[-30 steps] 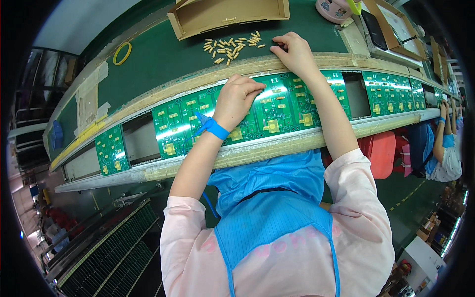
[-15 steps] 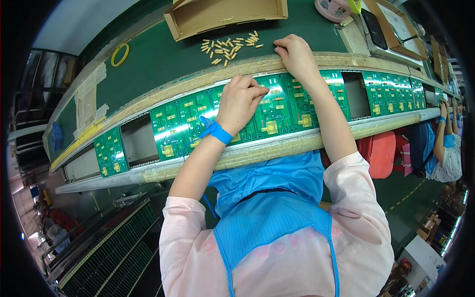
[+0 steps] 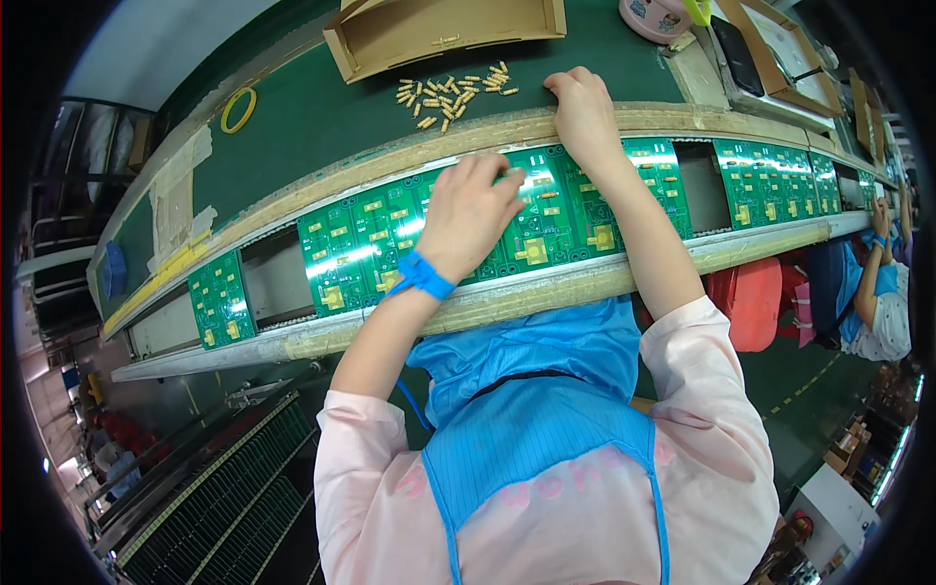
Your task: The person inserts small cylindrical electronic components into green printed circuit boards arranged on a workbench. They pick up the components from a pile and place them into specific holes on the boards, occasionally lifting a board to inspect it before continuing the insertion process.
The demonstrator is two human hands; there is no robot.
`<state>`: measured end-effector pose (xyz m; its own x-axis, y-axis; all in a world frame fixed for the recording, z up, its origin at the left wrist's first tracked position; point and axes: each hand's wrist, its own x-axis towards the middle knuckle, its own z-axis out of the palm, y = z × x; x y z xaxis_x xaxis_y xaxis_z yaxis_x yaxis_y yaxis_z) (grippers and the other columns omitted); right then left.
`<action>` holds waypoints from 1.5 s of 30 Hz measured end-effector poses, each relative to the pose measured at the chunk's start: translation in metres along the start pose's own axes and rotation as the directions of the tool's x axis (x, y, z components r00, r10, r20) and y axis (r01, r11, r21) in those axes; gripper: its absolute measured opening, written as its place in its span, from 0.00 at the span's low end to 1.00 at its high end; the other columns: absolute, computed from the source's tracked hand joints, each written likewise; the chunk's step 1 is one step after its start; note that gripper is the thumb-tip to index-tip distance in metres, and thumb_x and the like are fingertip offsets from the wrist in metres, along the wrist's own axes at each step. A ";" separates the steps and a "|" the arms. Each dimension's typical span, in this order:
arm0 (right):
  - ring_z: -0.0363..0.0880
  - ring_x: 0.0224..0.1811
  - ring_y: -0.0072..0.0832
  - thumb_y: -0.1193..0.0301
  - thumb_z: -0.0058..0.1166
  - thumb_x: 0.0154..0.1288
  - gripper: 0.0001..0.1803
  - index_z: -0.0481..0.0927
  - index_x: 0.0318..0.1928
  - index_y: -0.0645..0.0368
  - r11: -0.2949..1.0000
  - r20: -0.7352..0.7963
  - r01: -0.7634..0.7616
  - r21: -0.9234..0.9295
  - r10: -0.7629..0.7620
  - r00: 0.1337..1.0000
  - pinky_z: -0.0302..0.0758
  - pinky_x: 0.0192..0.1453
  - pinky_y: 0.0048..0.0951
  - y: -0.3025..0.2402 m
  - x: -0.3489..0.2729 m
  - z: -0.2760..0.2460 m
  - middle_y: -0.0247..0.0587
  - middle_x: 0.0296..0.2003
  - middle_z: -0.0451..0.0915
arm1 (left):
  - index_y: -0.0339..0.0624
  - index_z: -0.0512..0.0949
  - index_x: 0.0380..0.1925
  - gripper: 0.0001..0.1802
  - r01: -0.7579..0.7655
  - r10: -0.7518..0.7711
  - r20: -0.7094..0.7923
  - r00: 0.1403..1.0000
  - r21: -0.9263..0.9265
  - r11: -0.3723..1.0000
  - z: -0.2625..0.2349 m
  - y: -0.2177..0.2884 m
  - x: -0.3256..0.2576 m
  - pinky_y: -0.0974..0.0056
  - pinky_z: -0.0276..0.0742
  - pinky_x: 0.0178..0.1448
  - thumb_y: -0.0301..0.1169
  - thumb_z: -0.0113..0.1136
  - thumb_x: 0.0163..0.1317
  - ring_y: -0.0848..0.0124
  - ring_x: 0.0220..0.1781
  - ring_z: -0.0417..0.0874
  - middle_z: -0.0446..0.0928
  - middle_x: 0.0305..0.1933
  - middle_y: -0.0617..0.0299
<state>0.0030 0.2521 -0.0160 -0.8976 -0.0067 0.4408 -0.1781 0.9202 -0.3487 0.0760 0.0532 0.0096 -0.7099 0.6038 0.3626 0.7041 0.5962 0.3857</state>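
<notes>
My left hand [image 3: 470, 213], a blue wrist strap [image 3: 425, 276] on its wrist, is over a green circuit board [image 3: 531, 222] in the rail. Its fingers are bent but apart, slightly blurred, and I see nothing held. Beyond the rail, my right hand [image 3: 583, 117] is low over the green work surface [image 3: 624, 83]. Its fingers are curled together, with the tips partly hidden; whatever they may hold does not show. To the left of that hand lies a loose pile of small tan cylindrical components [image 3: 448, 97]. Similar components sit on the board near my left hand.
A cardboard box [image 3: 448, 49] stands behind the pile. Further boards [image 3: 765, 180] line the rail to the right, and one small board [image 3: 220, 300] sits at the left. A yellow tape ring [image 3: 238, 110] and a pink container [image 3: 655, 18] are on the table. Another person works far right.
My left hand's pinch has loosened, its fingers lifting and parting slightly. My right hand has turned, so its thumb no longer shows. The boards at the left have shifted slightly right.
</notes>
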 end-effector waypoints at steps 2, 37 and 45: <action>0.77 0.45 0.46 0.83 0.50 0.58 0.13 0.81 0.43 0.62 0.998 -0.045 -0.062 -0.027 0.061 0.997 0.74 0.52 0.41 0.003 0.001 -0.002 0.51 0.39 0.78 | 0.38 0.77 0.50 0.23 0.204 -0.199 -0.047 0.979 0.207 0.957 -0.022 0.006 -0.012 0.51 0.72 0.55 0.38 0.65 0.56 0.51 0.49 0.78 0.79 0.41 0.50; 0.74 0.47 0.38 0.78 0.57 0.59 0.06 0.84 0.37 0.61 0.879 0.315 0.126 0.460 -0.294 0.903 0.72 0.54 0.36 -0.001 -0.070 -0.059 0.40 0.37 0.81 | 0.45 0.84 0.39 0.09 0.307 -0.248 -0.211 0.946 0.332 0.892 -0.017 -0.084 0.008 0.58 0.76 0.47 0.33 0.63 0.59 0.62 0.44 0.78 0.78 0.41 0.63; 0.73 0.43 0.37 0.79 0.59 0.57 0.05 0.83 0.35 0.61 0.888 0.288 0.265 0.376 -0.384 0.877 0.72 0.50 0.35 -0.008 -0.075 -0.060 0.38 0.33 0.79 | 0.45 0.85 0.37 0.09 0.316 -0.256 -0.252 0.933 0.237 0.919 -0.013 -0.079 0.007 0.57 0.74 0.49 0.34 0.64 0.58 0.60 0.45 0.76 0.77 0.40 0.62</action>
<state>0.0964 0.2686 0.0038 -0.8351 -0.4720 0.2825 -0.5479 0.6677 -0.5039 0.0151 0.0033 -0.0072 -0.8469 0.2779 0.4533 0.4266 0.8640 0.2675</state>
